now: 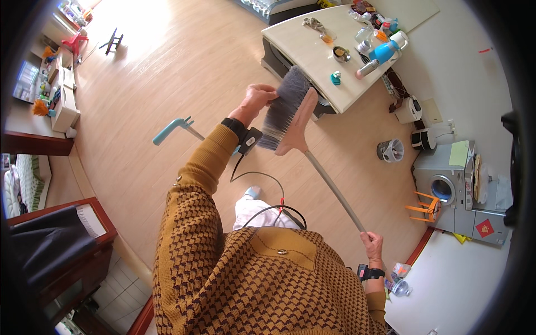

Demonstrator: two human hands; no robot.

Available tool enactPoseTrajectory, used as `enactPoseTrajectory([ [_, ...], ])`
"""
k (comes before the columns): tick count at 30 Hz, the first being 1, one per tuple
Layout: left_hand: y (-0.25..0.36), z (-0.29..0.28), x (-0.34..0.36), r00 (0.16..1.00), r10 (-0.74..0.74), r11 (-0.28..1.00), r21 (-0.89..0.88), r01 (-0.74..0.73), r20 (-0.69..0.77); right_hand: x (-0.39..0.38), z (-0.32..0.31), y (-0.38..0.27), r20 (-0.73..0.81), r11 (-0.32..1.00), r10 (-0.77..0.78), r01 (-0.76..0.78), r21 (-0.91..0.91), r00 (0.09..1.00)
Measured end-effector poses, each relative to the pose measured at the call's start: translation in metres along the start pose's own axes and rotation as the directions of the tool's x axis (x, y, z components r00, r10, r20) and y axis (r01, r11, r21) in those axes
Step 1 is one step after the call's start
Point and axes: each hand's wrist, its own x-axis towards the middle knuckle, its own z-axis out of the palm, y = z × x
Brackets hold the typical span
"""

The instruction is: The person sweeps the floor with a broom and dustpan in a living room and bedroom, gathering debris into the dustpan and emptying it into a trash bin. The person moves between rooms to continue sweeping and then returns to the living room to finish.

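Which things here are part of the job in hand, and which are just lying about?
In use:
- broom: right hand grips the handle, left hand is at the bristles

Lying about:
- blue jug on the table
- bin
- orange stool

Unclear: light-blue-handled thing on the floor

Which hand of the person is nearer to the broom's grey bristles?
Left. The left hand is at the edge of the grey bristles; the right hand grips the far end of the handle.

Red character sign [485, 228], on grey panel [499, 222]
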Motion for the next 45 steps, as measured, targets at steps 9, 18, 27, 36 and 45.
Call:
enactPoseTrajectory([
  [9,0.014,-0.039,0.004,0.999,0.041,0.996,-0.082,-0.041,-0.003,-0.008,0.001,-0.008,-0.023,0.999,0.023,-0.023,-0.032,0.999],
  [18,0.009,-0.02,0.004,0.992,0.077,0.997,-0.029,-0.075,0.102,0.002,0.004,-0.013,0.014,0.997,-0.006,0.007,-0.076,1.0],
  [27,0.034,-0.072,0.011,0.999,0.016,0.985,-0.171,-0.022,-0.038,0.001,-0.001,-0.018,-0.008,0.989,-0.016,0.014,-0.15,1.0],
  [36,0.035,-0.052,0.004,0.976,0.058,0.993,-0.112,-0.035,0.211,0.015,-0.001,-0.031,-0.01,0.984,-0.057,0.055,-0.171,0.998],
  [45,0.069,-0.099,0.005,0.995,0.093,0.978,-0.193,-0.082,0.048,0.008,-0.01,-0.021,-0.08,0.966,-0.067,0.045,-0.255,0.995],
])
